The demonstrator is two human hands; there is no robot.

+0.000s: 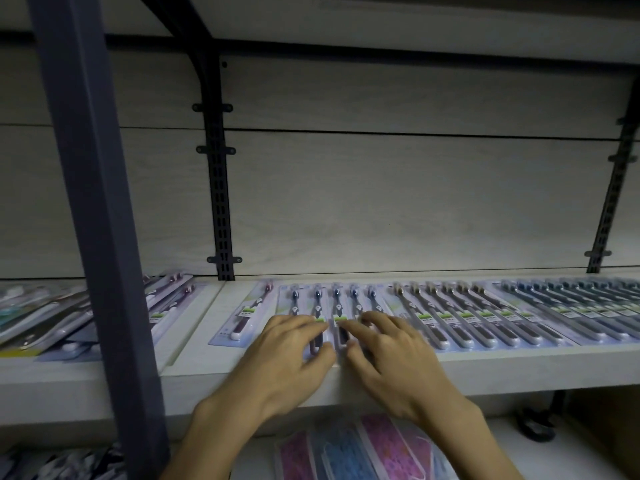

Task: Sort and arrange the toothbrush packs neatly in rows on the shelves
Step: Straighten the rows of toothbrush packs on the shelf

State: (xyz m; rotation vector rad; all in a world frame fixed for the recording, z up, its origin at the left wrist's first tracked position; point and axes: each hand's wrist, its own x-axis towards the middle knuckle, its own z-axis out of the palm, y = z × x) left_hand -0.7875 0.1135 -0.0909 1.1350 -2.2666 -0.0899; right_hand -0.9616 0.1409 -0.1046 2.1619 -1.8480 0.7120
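Centre frame, the left hand [287, 344] and right hand [388, 344] rest side by side, fingers spread flat on toothbrush packs [337, 306] on the shelf [519, 370].

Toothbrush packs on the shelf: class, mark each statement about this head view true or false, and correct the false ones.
1. Both hands rest on the blue toothbrush packs. True.
2. The left hand lifts a pack high above the shelf. False: its fingers lie on packs that stay flat on the shelf.
3. The single red pack lies left of the hands. True.
4. The right hand holds the dark upright post. False: it is on the packs.
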